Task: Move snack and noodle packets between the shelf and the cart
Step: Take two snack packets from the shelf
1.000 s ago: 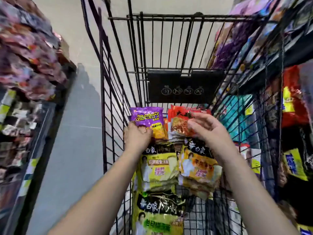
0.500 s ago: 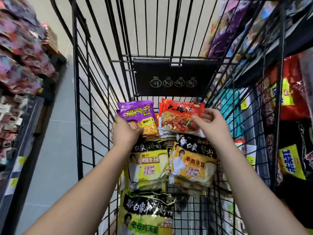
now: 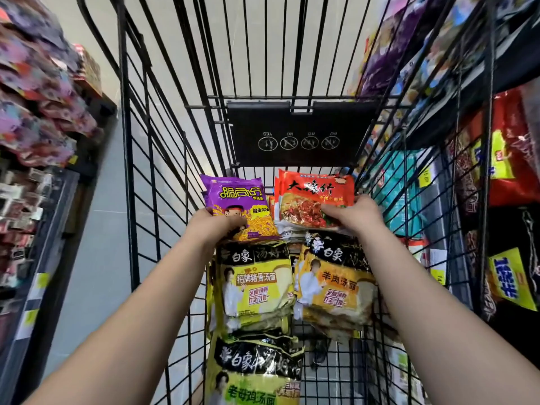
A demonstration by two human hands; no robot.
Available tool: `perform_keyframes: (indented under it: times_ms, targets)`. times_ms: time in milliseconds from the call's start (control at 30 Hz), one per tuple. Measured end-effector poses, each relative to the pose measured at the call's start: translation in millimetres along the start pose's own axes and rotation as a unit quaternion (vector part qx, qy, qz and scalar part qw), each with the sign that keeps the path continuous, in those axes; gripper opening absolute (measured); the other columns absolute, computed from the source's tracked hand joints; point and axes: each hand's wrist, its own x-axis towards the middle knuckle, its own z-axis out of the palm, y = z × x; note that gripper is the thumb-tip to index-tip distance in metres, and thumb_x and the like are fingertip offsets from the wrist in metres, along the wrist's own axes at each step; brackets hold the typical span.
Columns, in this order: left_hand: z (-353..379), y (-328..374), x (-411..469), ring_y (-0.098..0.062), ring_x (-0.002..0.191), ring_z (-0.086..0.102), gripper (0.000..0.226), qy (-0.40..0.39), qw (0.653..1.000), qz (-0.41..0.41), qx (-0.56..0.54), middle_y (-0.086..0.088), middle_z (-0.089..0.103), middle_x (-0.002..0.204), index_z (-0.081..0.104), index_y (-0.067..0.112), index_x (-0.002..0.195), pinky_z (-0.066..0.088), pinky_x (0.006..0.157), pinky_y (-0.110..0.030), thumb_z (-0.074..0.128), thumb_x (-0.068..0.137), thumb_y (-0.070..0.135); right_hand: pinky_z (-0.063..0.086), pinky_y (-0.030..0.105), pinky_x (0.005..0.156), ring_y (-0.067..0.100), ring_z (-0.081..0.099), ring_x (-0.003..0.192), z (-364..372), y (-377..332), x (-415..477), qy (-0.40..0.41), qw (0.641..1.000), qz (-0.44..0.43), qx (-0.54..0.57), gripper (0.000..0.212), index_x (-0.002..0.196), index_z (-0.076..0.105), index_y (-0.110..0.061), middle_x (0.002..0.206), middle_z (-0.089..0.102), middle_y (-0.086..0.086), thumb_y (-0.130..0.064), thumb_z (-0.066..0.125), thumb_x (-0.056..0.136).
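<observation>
Purple packet (image 3: 236, 200): we read "脆司令" in yellow lettering across the top.
Red packet (image 3: 315, 197): black brush characters beginning with "大"; we cannot make out the rest for certain.
Cart plaque (image 3: 298, 133): upside down to us, "YES", "NO", "NO", "NO", each beside a round pictogram.
Left yellow packet (image 3: 254, 285): "白象" on the black band and "招牌猪骨汤面" beneath.
Right yellow packet (image 3: 336, 285): "白象" and "羊肉汤面".
Nearest yellow packet (image 3: 257, 375): "白象" and "老母鸡汤面".
Shelf tag (image 3: 425, 179): too small for us to read.

Purple snack packet (image 3: 238, 204) and red noodle packet (image 3: 314, 200) side by side in black wire cart (image 3: 163, 171)
</observation>
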Motion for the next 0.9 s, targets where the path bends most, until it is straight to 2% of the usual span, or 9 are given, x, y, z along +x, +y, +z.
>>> perform_keyframes:
  times_ms: [67,200,400,500,567,633,700,833,900]
  targets:
    - [1.0,0.9,1.9,-0.023,0.074,0.073,0.038,-0.01,1.0,0.006,-0.02,-0.01,0.077,0.095,0.064,0.01,0.113,0.058,0.061,-0.03,0.083,0.08,0.005,0.057,0.053,0.098,0.035,0.067,0.114,-1.5,-1.9,-2.8,0.008,1.0,0.005,-0.019,0.087,0.14,0.052,-0.006,0.131,0.065,0.014,-0.048,0.09,0.074]
    - [-0.2,3.9,-3.0,-0.03,0.093,0.076,0.059,-0.026,0.999,0.038,-0.017,-0.014,0.074,0.113,0.051,0.01,0.137,0.063,0.082,-0.044,0.08,0.086,0.014,0.061,0.05,0.089,0.032,0.073,0.094,-6.3,-1.8,-5.7,0.018,0.999,-0.021,-0.027,0.063,0.121,0.061,-0.005,0.111,0.072,0.011,-0.04,0.091,0.077]
    - [-12.4,19.1,-31.7,-0.03,0.091,0.077,0.062,-0.048,0.996,0.078,-0.018,-0.015,0.075,0.108,0.047,0.008,0.141,0.064,0.067,-0.036,0.079,0.088,0.015,0.049,0.048,0.109,0.033,0.062,0.124,-17.5,-2.1,-20.0,-0.02,0.997,-0.019,0.074,0.074,0.146,0.054,0.0,0.143,0.061,0.017,-0.029,0.086,0.085]
    - [-23.9,28.0,-49.9,-0.03,0.093,0.077,0.049,-0.072,0.992,0.104,-0.007,-0.016,0.073,0.114,0.055,0.01,0.131,0.065,0.079,-0.046,0.079,0.088,0.015,0.05,0.036,0.086,0.026,0.064,0.095,-21.1,5.6,-30.6,0.031,0.994,-0.059,0.085,0.048,0.126,0.07,-0.002,0.109,0.073,0.015,-0.034,0.078,0.091]
    - [-32.9,35.5,-63.5,-0.024,0.086,0.079,0.041,-0.09,0.988,0.123,-0.016,-0.015,0.074,0.112,0.058,0.012,0.124,0.065,0.07,-0.038,0.079,0.088,0.015,0.046,0.035,0.078,0.023,0.061,0.09,-25.8,7.3,-39.9,0.036,0.99,-0.071,0.117,0.037,0.117,0.071,-0.001,0.106,0.073,0.02,-0.031,0.072,0.096]
    - [-42.2,43.4,-77.7,-0.019,0.078,0.079,0.04,-0.11,0.984,0.134,-0.044,-0.015,0.075,0.109,0.058,0.011,0.123,0.06,0.059,-0.026,0.078,0.089,0.012,0.053,0.041,0.094,0.028,0.065,0.11,-32.5,5.8,-53.7,0.023,0.986,-0.061,0.155,0.043,0.133,0.064,-0.007,0.13,0.069,0.017,-0.034,0.067,0.1]
    - [-51.0,52.6,-90.9,-0.018,0.077,0.079,0.04,-0.124,0.98,0.148,-0.057,-0.014,0.076,0.108,0.058,0.01,0.124,0.059,0.058,-0.024,0.077,0.089,0.012,0.046,0.045,0.109,0.032,0.057,0.13,-40.9,4.9,-69.7,0.013,0.981,-0.086,0.171,0.055,0.147,0.051,-0.012,0.15,0.056,0.012,-0.039,0.064,0.101]
    - [-68.3,75.9,-120.1,-0.017,0.078,0.078,0.038,-0.144,0.968,0.193,-0.072,-0.008,0.078,0.102,0.061,0.015,0.117,0.059,0.06,-0.024,0.081,0.085,0.014,0.037,0.037,0.11,0.03,0.048,0.141,-64.6,3.4,-100.2,0.027,0.972,-0.143,0.182,0.061,0.153,0.044,-0.011,0.156,0.049,0.011,-0.043,0.06,0.103]
    - [-76.1,88.6,-138.9,-0.017,0.081,0.077,0.048,-0.158,0.959,0.222,-0.074,-0.006,0.078,0.101,0.062,0.015,0.119,0.06,0.064,-0.025,0.085,0.077,0.019,0.036,0.05,0.119,0.033,0.047,0.144,-81.8,-2.4,-123.1,0.032,0.961,-0.151,0.23,0.063,0.153,0.044,-0.009,0.157,0.049,0.012,-0.042,0.061,0.103]
